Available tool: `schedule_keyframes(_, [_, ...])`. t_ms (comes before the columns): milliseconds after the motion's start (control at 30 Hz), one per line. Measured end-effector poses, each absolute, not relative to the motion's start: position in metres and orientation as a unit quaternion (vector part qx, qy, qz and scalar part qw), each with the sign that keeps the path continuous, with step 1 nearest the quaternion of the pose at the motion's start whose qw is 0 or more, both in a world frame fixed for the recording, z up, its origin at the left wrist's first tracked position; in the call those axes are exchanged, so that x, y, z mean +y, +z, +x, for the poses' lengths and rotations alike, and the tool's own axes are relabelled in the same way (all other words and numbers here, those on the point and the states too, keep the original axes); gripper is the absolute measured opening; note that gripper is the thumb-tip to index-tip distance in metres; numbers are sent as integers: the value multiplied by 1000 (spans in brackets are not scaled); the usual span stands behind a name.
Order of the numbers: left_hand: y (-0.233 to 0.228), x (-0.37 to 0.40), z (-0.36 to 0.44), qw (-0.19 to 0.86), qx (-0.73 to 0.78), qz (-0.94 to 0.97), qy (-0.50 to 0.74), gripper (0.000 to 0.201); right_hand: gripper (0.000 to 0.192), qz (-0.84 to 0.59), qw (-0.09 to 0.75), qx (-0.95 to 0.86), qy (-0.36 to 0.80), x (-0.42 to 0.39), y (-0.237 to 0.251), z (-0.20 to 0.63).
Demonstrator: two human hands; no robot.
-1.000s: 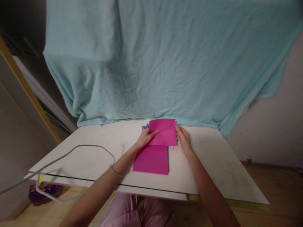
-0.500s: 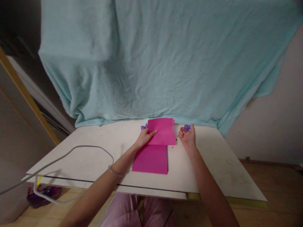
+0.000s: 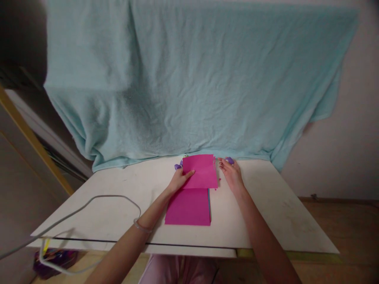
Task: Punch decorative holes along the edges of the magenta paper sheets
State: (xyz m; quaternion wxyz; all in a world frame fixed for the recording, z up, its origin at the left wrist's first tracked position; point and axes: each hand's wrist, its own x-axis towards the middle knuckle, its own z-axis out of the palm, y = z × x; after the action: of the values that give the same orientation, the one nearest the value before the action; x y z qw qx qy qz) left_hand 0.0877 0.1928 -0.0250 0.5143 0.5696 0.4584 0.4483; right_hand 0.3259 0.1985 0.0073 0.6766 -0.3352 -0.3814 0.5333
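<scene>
A magenta paper sheet (image 3: 201,172) is lifted at the far middle of the white table (image 3: 266,213), and my left hand (image 3: 179,179) grips its left edge, thumb on top. Its right edge looks ragged. Below it lies a flat stack of magenta paper (image 3: 188,206) with a blue sheet edge showing on the right. My right hand (image 3: 231,173) rests on the table just right of the sheet, fingers spread. A small purple object (image 3: 229,160) lies at its fingertips; whether the fingers pinch it is unclear. Another purple bit (image 3: 178,166) peeks out left of the sheet.
A light blue blanket (image 3: 189,83) hangs behind the table. A grey cable (image 3: 89,203) loops over the table's left part and off the front edge. A wooden frame (image 3: 32,142) stands at the left. A purple bag (image 3: 55,258) lies on the floor below.
My right hand turned palm-down and settled back toward the sheet's right edge. The purple object it held up half a second ago now lies at its fingertips. My left hand kept hold of the sheet.
</scene>
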Motion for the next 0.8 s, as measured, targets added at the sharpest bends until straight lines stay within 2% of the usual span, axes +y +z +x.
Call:
schedule_keyframes(133, [-25, 194, 86, 525, 465, 564, 436, 59, 25, -349, 655, -420, 523, 193, 11, 320])
schedule_keyframes(267, [-25, 194, 86, 537, 462, 556, 435, 61, 27, -393, 655, -451, 462, 195, 8, 321])
schedule_keyframes(633, [-32, 198, 86, 515, 469, 566, 441, 57, 44, -413, 661, -449, 436, 196, -1, 326])
schedule_keyframes(800, [-33, 200, 87, 518, 464, 573, 434, 54, 61, -387, 671, -463, 432, 201, -10, 327])
